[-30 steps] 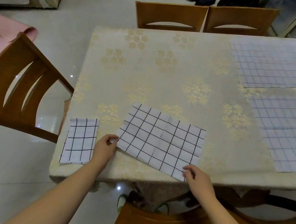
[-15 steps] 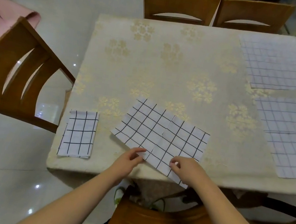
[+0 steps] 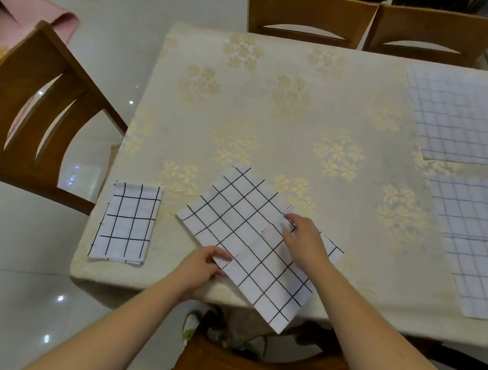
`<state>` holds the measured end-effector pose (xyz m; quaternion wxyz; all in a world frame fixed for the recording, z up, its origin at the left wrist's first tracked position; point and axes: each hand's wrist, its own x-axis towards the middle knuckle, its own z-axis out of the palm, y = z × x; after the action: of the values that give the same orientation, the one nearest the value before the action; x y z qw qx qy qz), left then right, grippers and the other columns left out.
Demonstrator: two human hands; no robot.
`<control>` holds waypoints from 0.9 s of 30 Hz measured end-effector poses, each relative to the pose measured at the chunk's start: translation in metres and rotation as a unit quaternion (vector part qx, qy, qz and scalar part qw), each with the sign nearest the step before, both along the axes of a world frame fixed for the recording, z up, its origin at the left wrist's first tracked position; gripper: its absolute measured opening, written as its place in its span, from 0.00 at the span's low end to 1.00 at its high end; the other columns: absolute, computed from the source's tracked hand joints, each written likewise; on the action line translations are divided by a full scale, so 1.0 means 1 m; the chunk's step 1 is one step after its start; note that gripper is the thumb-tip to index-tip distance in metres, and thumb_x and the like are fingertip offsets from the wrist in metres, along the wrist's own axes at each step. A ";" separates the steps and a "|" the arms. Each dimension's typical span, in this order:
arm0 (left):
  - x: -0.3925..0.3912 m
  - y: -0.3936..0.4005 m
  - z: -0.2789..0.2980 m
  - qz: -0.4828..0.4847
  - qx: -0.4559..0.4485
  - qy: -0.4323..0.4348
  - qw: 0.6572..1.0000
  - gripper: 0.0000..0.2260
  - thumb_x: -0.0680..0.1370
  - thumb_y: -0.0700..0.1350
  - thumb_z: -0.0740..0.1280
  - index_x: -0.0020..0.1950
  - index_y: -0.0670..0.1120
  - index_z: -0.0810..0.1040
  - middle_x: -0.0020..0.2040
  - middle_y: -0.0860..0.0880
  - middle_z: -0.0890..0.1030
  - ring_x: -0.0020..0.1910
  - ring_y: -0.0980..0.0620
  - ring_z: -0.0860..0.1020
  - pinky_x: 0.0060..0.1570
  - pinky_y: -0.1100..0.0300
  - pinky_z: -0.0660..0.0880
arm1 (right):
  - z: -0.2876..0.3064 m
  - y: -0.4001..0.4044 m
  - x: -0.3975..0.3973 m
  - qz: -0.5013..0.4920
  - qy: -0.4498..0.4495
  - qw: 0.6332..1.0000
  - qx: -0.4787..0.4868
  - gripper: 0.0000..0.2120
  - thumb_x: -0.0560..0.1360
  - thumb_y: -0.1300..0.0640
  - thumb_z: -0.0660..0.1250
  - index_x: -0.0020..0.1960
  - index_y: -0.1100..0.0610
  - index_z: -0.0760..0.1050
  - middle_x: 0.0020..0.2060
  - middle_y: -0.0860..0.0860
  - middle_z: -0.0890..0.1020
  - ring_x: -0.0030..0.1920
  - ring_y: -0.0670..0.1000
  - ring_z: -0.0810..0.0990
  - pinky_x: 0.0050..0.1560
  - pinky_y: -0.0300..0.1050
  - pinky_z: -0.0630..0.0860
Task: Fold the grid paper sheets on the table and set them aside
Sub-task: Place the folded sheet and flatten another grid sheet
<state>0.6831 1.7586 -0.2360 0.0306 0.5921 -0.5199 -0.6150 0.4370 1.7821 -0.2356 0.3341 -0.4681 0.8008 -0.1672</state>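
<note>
Half-folded white paper sheet with bold black grid (image 3: 246,242) lies skewed on the cloth-covered surface (image 3: 278,120), its near-right corner hanging past the front edge. Left hand (image 3: 200,269) pinches the near-left edge, thumb on top, other fingers curled under. Right hand (image 3: 302,242) rests on the centre crease line; fingers bent, tips pressing the paper near the fold.

Risks: overhanging corner is unsupported, so a pull from the left hand could slide the sheet off the edge. Skew means the next fold may land crooked and the edges mismatch. Light fingertip pressure may let the layers shift.

Versus half a second ago: sheet rotated clockwise and pulled nearer; right hand moved up from the near edge to the crease. Finished small folded black-grid paper (image 3: 126,222) unchanged at the left; two unfolded pale-grid sheets (image 3: 476,119) unchanged at right.
</note>
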 end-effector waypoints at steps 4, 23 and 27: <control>0.023 -0.028 0.007 -0.012 -0.031 -0.047 0.998 0.17 0.78 0.34 0.56 0.48 0.49 0.82 0.47 0.50 0.80 0.43 0.55 0.76 0.42 0.63 0.73 | -0.010 -0.010 -0.004 -0.035 0.030 0.999 0.028 0.20 0.79 0.55 0.62 0.70 0.51 0.69 0.64 0.56 0.74 0.62 0.57 0.73 0.60 0.54 0.72; 0.027 -0.037 0.017 0.088 -0.040 0.127 0.987 0.18 0.77 0.32 0.64 0.57 0.54 0.80 0.38 0.44 0.77 0.34 0.50 0.74 0.38 0.59 0.74 | -0.003 -0.020 0.003 -0.145 -0.209 0.967 -0.031 0.21 0.80 0.44 0.59 0.71 0.47 0.67 0.60 0.48 0.74 0.60 0.49 0.73 0.59 0.46 0.68; 0.033 -0.051 0.026 0.099 -0.011 0.149 0.984 0.19 0.77 0.31 0.62 0.57 0.53 0.80 0.34 0.46 0.67 0.30 0.52 0.64 0.32 0.64 0.68 | 0.003 -0.020 0.009 -0.161 -0.278 0.946 -0.030 0.23 0.81 0.40 0.54 0.73 0.45 0.65 0.71 0.47 0.69 0.71 0.50 0.67 0.64 0.46 0.64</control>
<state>0.7165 1.7074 -0.2099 0.1747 0.5420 -0.4548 -0.6847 0.4457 1.7626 -0.2328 0.4981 -0.2780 0.7350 -0.3665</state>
